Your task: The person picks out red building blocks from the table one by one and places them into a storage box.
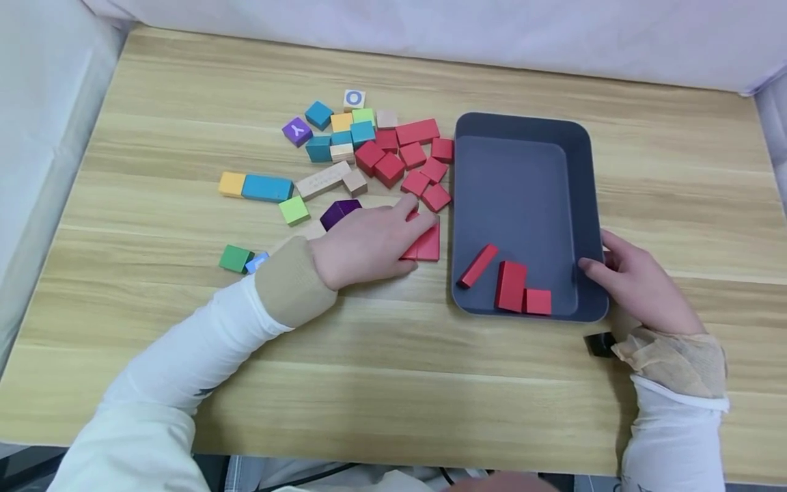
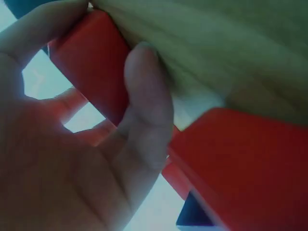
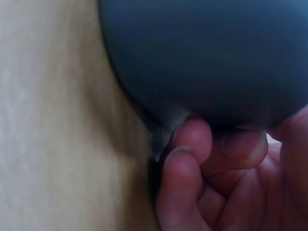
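My left hand (image 1: 369,246) reaches over the wooden table and holds a red block (image 2: 91,62) between thumb and fingers. In the head view the hand partly covers the red blocks (image 1: 428,244) under its fingertips, left of the tray. My right hand (image 1: 645,287) grips the dark grey tray (image 1: 522,184) by its right side, thumb over the rim; the right wrist view shows its other fingers (image 3: 180,183) curled against the tray's outside. Inside the tray, near its front edge, lie a narrow red block (image 1: 477,266), a larger one (image 1: 511,285) and a small one (image 1: 537,301).
Several red blocks (image 1: 412,156) cluster along the tray's left edge. Farther left are blue (image 1: 267,188), purple (image 1: 298,132), green (image 1: 236,258), orange and plain wood blocks. A small black object (image 1: 600,344) lies by my right wrist. White cloth (image 1: 430,27) borders the table (image 1: 399,383) at the back.
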A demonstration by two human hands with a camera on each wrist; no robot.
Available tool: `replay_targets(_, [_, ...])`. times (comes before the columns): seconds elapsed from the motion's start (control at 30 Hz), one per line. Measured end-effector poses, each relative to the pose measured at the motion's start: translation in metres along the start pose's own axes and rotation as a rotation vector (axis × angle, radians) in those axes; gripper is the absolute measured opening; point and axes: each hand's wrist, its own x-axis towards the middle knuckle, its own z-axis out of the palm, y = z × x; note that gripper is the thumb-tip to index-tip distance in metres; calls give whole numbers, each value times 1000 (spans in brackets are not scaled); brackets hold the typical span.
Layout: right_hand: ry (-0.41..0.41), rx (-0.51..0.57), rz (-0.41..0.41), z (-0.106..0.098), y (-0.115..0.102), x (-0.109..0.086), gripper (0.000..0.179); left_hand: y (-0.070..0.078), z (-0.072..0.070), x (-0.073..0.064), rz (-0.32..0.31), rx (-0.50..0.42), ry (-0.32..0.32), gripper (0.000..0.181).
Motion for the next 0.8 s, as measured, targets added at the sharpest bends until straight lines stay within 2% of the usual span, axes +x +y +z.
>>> replay_targets(0.2, [-2, -16, 11, -1, -1, 0, 52, 3, 0, 6, -9, 23, -17, 65])
replay_targets(0.37, [-15, -17, 27, -1, 1, 0, 54, 6, -9, 9, -6, 35, -13, 71])
replay_targets(0.5, [-10, -13, 24, -2, 0, -1, 53, 11, -21, 11, 10, 25, 53, 64])
replay_targets(0.63, [-10, -2, 25, -3, -1, -1, 53, 24, -32, 18, 54, 42, 136, 61])
replay_targets(0.8, [-17, 16, 25, -3, -1, -1, 53, 41, -39, 31, 111, 106, 171, 63])
